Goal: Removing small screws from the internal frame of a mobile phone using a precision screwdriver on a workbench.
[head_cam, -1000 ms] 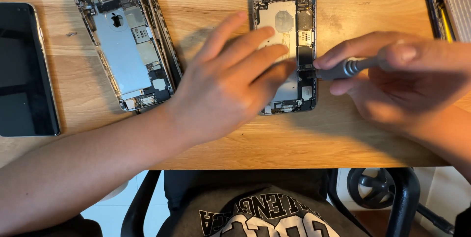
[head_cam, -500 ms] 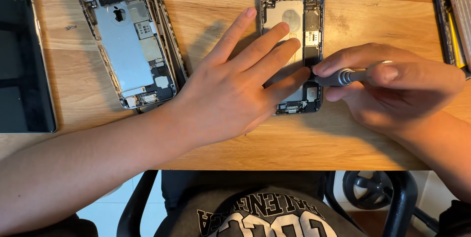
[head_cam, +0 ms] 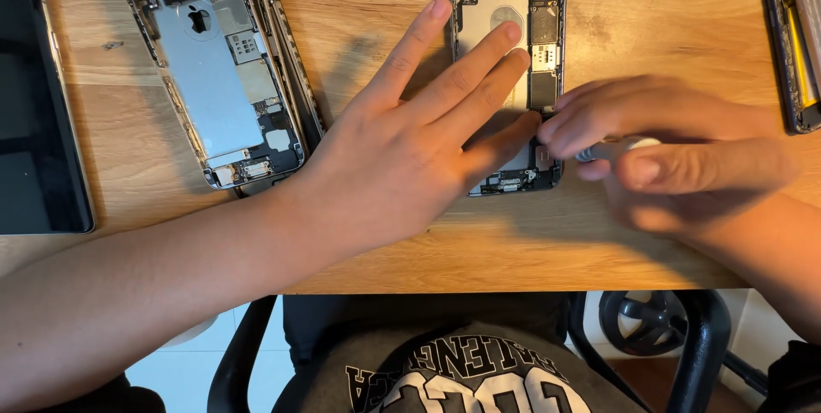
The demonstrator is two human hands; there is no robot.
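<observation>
An opened phone body (head_cam: 522,2) with bare circuit boards lies on the wooden table (head_cam: 376,2). My left hand (head_cam: 419,139) lies flat on its lower half, fingers spread and pressing it down. My right hand (head_cam: 676,152) is closed around a small grey screwdriver (head_cam: 611,150), whose tip meets the phone's right edge near the bottom. The lower part of the phone is hidden under both hands.
A second opened phone body (head_cam: 218,71) lies at the upper left with its screen panel beside it. A dark tablet (head_cam: 38,114) sits at the far left. Another opened device (head_cam: 791,37) is at the right edge. Below the table edge is a black chair (head_cam: 693,336).
The view has shifted, so everything sits further right in the frame. My right hand has moved closer to the phone and the screwdriver tip now sits lower on its right edge.
</observation>
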